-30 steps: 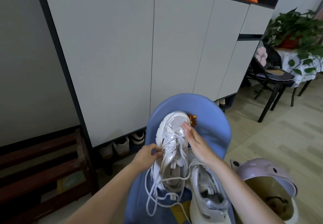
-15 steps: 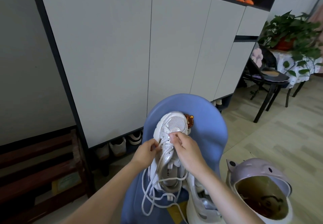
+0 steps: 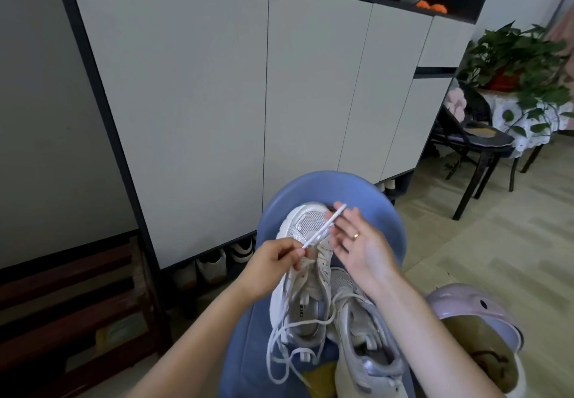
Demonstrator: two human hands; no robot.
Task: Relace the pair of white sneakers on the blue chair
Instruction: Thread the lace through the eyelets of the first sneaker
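Two white sneakers on blue chair: left sneaker toe against backrest, lace end raised diagonally, remainder loose over seat; right sneaker alongside, touching, nearer seat front.

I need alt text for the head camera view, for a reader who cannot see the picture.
A person's left hand pinches a white shoelace stretched up over a white sneaker on a blue chair, while the right hand is open beside the lace. A second sneaker lies beside it, in front of white cabinet doors.
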